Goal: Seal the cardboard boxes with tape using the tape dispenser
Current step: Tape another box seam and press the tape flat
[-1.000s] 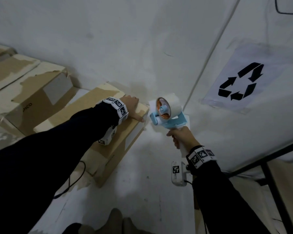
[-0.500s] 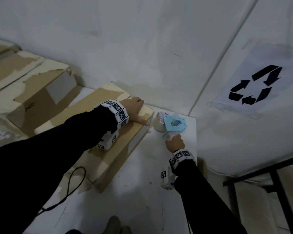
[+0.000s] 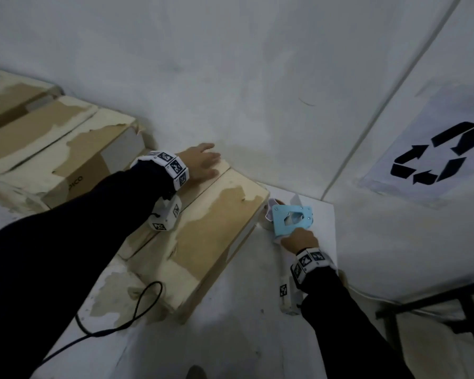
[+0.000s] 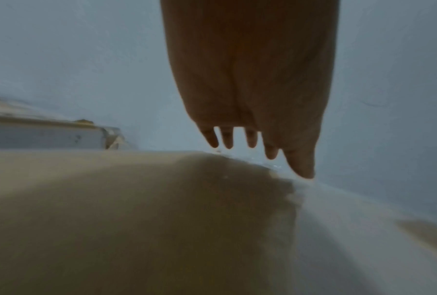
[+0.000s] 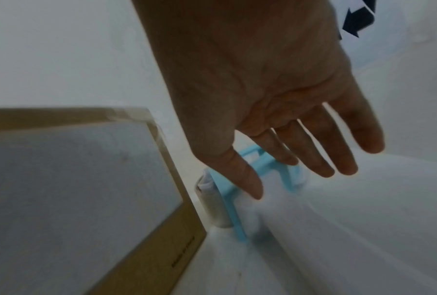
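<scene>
A long cardboard box (image 3: 216, 222) lies on the white table, its top patchy with torn paper. My left hand (image 3: 203, 162) rests flat on the far end of the box top, fingers straight; the left wrist view shows those fingers (image 4: 250, 137) stretched out over the brown top (image 4: 111, 209). The light blue tape dispenser (image 3: 292, 218) lies on its side on the table, against the box's right end. My right hand (image 3: 298, 239) is over its handle. In the right wrist view this hand (image 5: 300, 159) is spread with straight fingers above the blue frame (image 5: 237, 219) and gripping nothing.
More worn cardboard boxes (image 3: 66, 149) are stacked at the left against the white wall. A recycling sign (image 3: 435, 154) hangs on the right wall. A black cable (image 3: 137, 310) loops beside the box. The table edge (image 3: 335, 242) and a dark metal frame (image 3: 435, 305) lie to the right.
My right hand brought the dispenser down from the air onto the table beside the box and let go of its handle. My left hand slid farther along the box top.
</scene>
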